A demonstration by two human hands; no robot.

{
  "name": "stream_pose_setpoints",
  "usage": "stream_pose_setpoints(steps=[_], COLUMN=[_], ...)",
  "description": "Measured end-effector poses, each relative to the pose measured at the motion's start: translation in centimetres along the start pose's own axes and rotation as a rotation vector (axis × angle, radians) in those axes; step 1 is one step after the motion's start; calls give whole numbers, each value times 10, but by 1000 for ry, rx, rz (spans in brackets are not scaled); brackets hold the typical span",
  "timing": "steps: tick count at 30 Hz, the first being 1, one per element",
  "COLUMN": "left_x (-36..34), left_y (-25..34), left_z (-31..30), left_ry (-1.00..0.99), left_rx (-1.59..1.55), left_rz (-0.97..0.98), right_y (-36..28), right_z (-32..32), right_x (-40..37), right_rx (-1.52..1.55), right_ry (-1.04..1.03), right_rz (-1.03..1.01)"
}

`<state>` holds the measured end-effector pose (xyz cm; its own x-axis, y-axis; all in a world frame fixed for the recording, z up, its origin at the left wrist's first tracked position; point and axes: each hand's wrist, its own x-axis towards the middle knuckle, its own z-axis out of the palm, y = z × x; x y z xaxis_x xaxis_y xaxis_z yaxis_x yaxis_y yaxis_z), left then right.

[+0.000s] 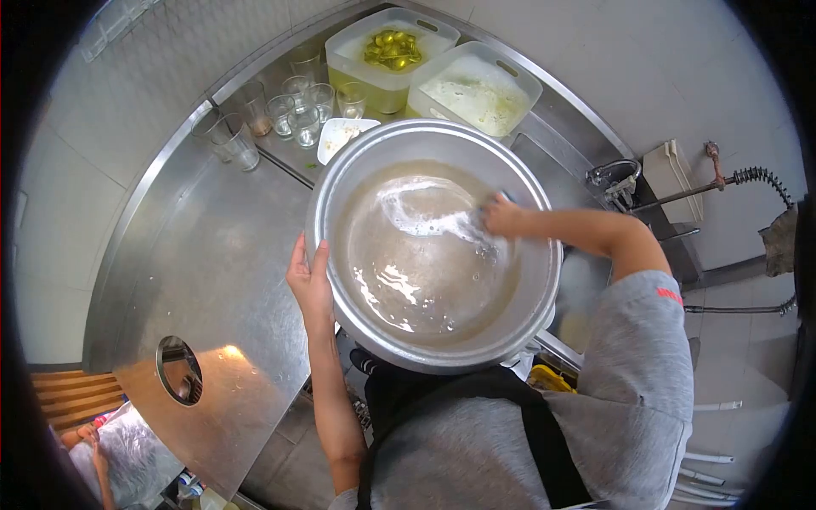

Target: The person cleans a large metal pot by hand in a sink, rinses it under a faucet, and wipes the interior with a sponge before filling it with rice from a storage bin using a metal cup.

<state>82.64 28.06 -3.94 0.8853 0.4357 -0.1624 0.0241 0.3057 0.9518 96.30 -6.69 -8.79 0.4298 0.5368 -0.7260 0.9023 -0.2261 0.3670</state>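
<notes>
Steel basin (336, 183), very large, sits in front of the person at the sink end of the desk (212, 255), tipped a little toward them.

Head view, progress: cloudy brownish water covers the basin floor. A streak of white foam (416, 212) runs across it toward the right wall. No dry residue is visible on the upper walls. Judgement: the scrubbing is mid-way, since the inside is wetted and soaped. Rinsing and emptying are not yet done. The outside cannot be assessed from here.

Head view, hands: the left hand (308, 276) clamps the near-left rim, arm coming straight up from below, steadying the basin. The right hand (501, 217) reaches in over the right rim, forearm nearly level, wrist bent down. Its fingers are curled round a small dark scrub pad (495, 201), mostly hidden, pressed to the inner wall.

Surroundings: empty glasses (293, 106) clustered at the desk's far end, two white tubs (391, 51) behind the basin, tap (616, 174) to the right.
</notes>
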Motion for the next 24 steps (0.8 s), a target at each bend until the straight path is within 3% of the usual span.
stream_pose_setpoints(steps=[1, 2, 4, 6, 8, 9, 11, 12, 13, 14, 15, 16, 18, 19, 21, 23, 24], left_x=[0, -1, -2, -1, -1, -1, 2, 2, 1, -1, -1, 2, 4, 2, 4, 12, 11], left_y=[-1, -1, 0, 1, -3, -6, -7, -3, 1, 3, 1, 0, 0, 2, -3, -19, -19], left_z=[1, 2, 2, 3, 2, 0, -1, -1, -1, -2, -5, -6, -4, -3, -6, -12, -12], left_ry=[28, 55, 45, 35, 31, 21, -4, -22, -39, -59, -48, -39, -46, -55, -49, -19, -8], left_rx=[-3, -2, -39, -54, -44, -35, -15, 4, 23, 45, 71, 92, 90, 64, 42, 45, 45], left_rz=[0, 3, 4, 17, 30, 26, 23, 20, 13, 0, -20, -39, -48, -43, -22, 14, 21], right_y=[-20, -40, -77, -134, -181, -189, -199, -176, -160, -125, -99, -64, -13, 5, 15, -3, -24], right_z=[36, 27, 35, 4, -40, -69, -103, -123, -133, -150, -142, -147, -102, -90, -40, -1, 4], right_x=[4, -16, -14, -22, 1, 14, 75, 91, 128, 133, 159, 149, 172, 150, 119, 67, 46], right_rx=[244, 403, 866, 1323, 1314, 1268, 747, 550, 747, 685, 646, 512, 419, 444, 481, 464, 601], right_ry=[-75, -124, -144, 220, 632, 743, 1032, 1057, 957, 842, 864, 678, 544, 347, 145, -56, -134], right_rz=[47, -65, -493, -560, -485, -445, -73, -26, 85, 116, 253, 263, 549, 589, 620, 469, 507])
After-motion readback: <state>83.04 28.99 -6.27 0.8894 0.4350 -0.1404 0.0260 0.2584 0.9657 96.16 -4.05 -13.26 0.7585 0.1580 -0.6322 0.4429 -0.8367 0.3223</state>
